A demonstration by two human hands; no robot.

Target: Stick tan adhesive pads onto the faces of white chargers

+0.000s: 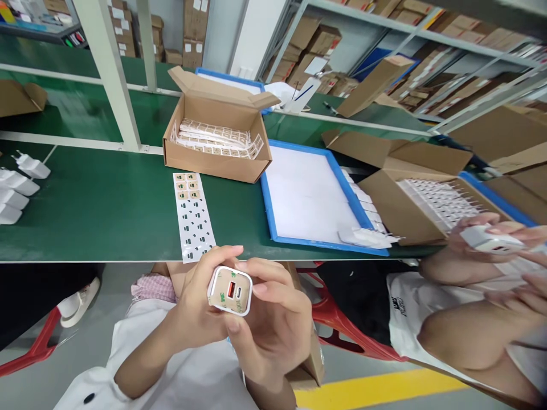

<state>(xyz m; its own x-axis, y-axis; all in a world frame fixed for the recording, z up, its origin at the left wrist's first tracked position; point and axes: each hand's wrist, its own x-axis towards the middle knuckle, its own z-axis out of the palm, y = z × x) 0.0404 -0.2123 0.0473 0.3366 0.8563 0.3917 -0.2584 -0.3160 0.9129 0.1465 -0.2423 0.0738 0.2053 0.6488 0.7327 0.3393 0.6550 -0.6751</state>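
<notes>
I hold a white charger [231, 290] below the table's front edge, its port face towards me with a tan sticker on it. My left hand [200, 302] grips it from the left and my right hand [273, 319] from the right, thumb under it and fingers curled over its top. A white sticker sheet [193, 216] with a few tan stickers at its far end lies on the green table [106, 210] just beyond my hands.
An open carton of sticker sheets [217, 139] stands behind the sheet. A blue-rimmed white tray [307, 196] lies to the right. Several white chargers [17, 185] sit at the left edge. On the right a co-worker's hands [491, 239] hold a charger beside a carton of chargers [431, 199].
</notes>
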